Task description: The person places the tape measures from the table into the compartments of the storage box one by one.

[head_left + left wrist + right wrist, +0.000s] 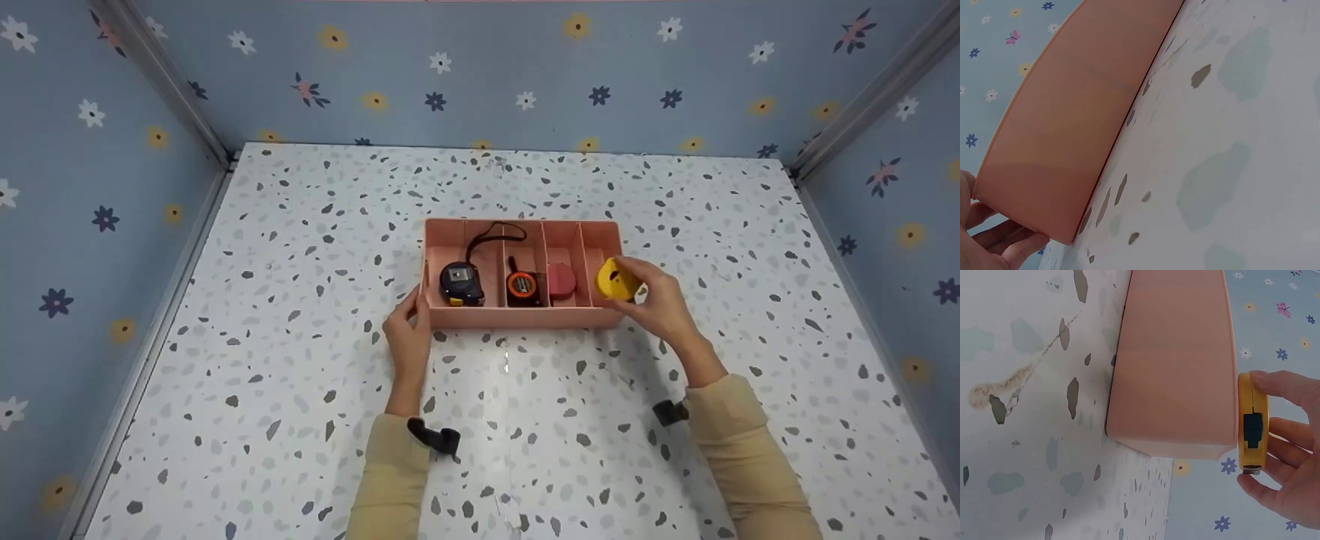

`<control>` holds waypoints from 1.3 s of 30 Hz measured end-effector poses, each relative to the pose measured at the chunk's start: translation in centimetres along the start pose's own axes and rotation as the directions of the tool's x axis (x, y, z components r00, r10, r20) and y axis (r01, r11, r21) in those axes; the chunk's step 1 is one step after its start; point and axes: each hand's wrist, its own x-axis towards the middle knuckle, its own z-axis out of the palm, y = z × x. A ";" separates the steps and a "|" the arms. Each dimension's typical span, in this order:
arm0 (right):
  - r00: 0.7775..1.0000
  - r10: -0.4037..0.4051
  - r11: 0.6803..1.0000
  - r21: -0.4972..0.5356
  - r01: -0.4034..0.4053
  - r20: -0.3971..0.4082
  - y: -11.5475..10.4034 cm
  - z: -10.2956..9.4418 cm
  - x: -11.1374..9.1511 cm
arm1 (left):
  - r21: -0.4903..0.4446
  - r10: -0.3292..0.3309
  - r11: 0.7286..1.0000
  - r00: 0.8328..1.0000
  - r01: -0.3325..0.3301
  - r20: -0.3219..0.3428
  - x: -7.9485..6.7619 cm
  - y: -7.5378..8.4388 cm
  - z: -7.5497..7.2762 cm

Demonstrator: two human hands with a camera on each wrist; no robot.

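Observation:
A pink divided box [525, 318] lies on the speckled table. My right hand [658, 300] pinches a yellow tape measure [616, 279] by its edges over the rightmost compartment. In the right wrist view the yellow tape measure [1253, 422] is at the box's top rim, its dark button facing the camera. My left hand [409, 330] holds the box's left end, thumb at the rim; in the left wrist view, fingers [1022, 247] lie along its end wall. Inside the box sit a black tape measure [460, 283] with a wrist strap, an orange-and-black tape measure [523, 288] and a round pink-red item [561, 280].
The white speckled table [315, 420] stretches around the box on all sides. Blue flowered panels [495, 75] rise at the back, left and right edges. A black wrist strap mount [435, 436] is on the left sleeve, another mount [669, 412] by the right sleeve.

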 end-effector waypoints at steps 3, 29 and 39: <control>1.000 -0.005 1.000 0.004 0.005 0.016 0.0 0.1 0.2 | 0.007 -0.002 1.000 1.000 0.002 -0.002 0.0 0.0 0.0; 0.989 -0.074 0.996 -0.048 0.081 0.126 0.5 0.1 2.0 | -0.003 -0.006 1.000 1.000 0.006 0.015 0.0 0.2 -0.1; 0.980 -0.089 0.995 -0.032 0.096 0.177 1.1 -0.2 2.5 | -0.013 -0.007 1.000 1.000 0.007 0.009 0.1 0.0 0.1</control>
